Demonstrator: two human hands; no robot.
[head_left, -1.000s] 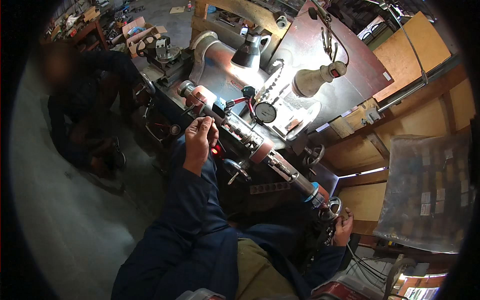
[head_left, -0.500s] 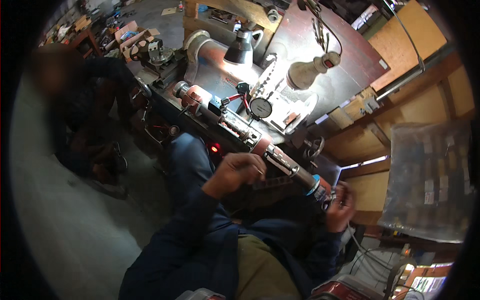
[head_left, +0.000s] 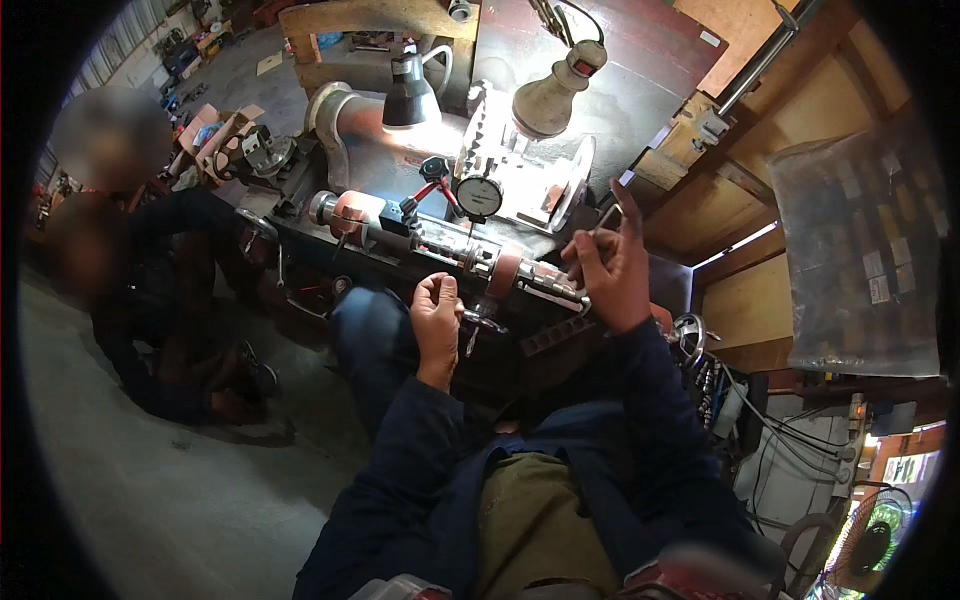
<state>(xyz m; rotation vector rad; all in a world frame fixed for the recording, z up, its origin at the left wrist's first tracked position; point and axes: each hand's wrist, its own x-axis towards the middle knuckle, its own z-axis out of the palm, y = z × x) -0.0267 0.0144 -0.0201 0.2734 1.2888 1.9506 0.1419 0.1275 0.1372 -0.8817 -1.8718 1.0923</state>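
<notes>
- Fingers of the left hand (head_left: 435,328) curl closed beside the handwheel (head_left: 483,322); contents cannot be told.
- Right hand (head_left: 615,283): index extended, others bent, near the machine's front edge (head_left: 552,294); grip unclear.

Machine workshop: dial gauge (head_left: 480,197), handwheel (head_left: 487,321), black lamp (head_left: 408,95) (lit).

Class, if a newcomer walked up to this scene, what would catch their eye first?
Probably the black lamp and beige lamp at upper centre, amid strong glare. Just below them is a round white-faced dial gauge. Nearer the viewer come the left hand, around mid-picture, and the right hand, farther right with its index finger raised.
</notes>
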